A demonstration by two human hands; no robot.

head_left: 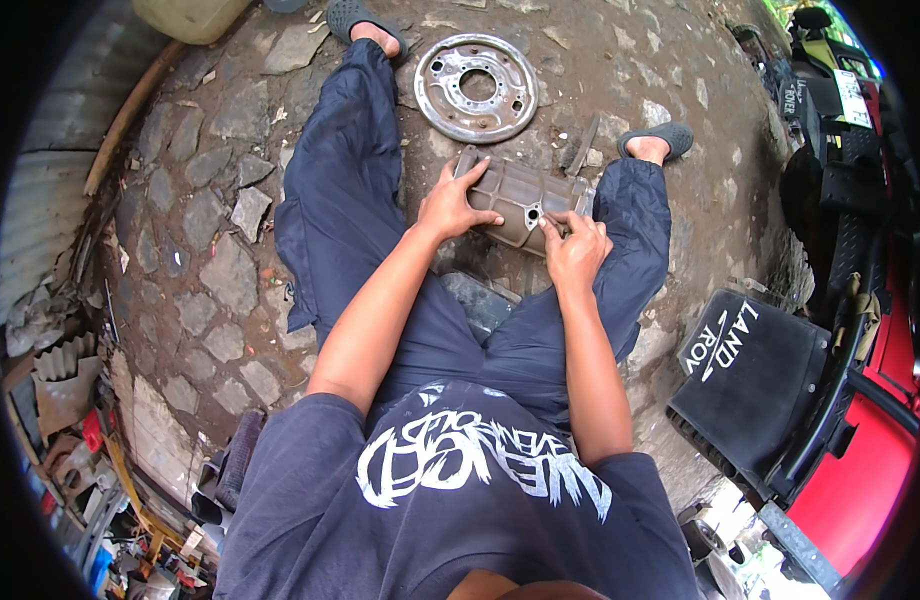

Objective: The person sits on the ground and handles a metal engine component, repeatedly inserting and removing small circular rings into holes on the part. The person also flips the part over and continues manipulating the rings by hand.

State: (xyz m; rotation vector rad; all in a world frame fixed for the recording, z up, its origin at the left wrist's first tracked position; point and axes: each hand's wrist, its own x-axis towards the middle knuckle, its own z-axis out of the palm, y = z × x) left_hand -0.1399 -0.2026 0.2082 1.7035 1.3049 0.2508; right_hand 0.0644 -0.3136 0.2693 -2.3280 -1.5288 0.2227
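A brown-grey ribbed metal housing, likely a gearbox casing, lies between my legs on the stony ground. My left hand grips its left end, thumb and fingers spread along the near side and top. A small flange with a dark round hole faces me on the housing. Right beside that flange, my right hand has its fingers curled and the thumb pressed near the hole. Whether a small thing sits in those fingers is hidden.
Beyond the housing lies a round metal backing plate with a central hole. A flat metal strip rests near my right foot. At the right stands a red vehicle with a black mudflap. Scrap is heaped lower left.
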